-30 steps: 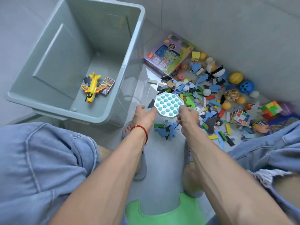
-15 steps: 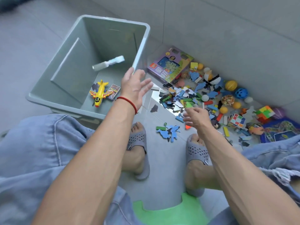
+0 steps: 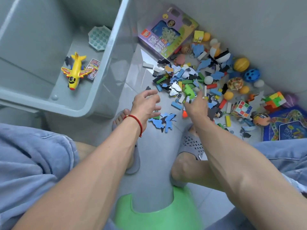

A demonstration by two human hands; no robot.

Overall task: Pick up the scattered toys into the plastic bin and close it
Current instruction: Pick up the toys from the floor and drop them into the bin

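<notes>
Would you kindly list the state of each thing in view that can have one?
plastic bin: open, no lid on it
pop toy: in the bin, leaning against a wall
yellow plane: lying on the bin floor
purple box: on the floor, closed
left hand: open, holding nothing
right hand: reaching into the scattered toys, grip hidden

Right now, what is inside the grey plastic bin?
The plastic bin holds a yellow toy plane, a small printed card pack beside it, a dark puzzle piece partly under the plane, and the bubble pop toy. The near wall hides part of the floor.
</notes>
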